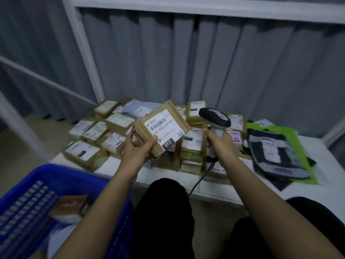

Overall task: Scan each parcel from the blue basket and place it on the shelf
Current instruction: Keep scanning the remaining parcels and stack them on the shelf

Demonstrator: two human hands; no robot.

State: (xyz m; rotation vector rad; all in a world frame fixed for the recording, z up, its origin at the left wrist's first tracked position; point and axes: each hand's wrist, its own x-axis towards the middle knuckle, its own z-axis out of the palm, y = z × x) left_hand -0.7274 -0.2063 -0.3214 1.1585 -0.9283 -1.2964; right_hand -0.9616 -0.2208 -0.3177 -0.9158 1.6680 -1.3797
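1. The left hand [137,146] grips a brown parcel [162,128] by its lower left corner, white barcode label facing up.
2. The right hand [220,141] holds a scanner [214,117] by its handle, its head just right of the parcel.
3. Both are raised over a white shelf [308,189] crowded with stacked parcels [192,146].
4. Dark and green mailing bags [274,152] lie on the shelf at the right.
5. A blue basket [61,176] sits at lower left with a brown box [71,204] inside.

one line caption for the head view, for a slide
Left hand holds a labelled brown parcel up to the scanner gripped in the right hand.
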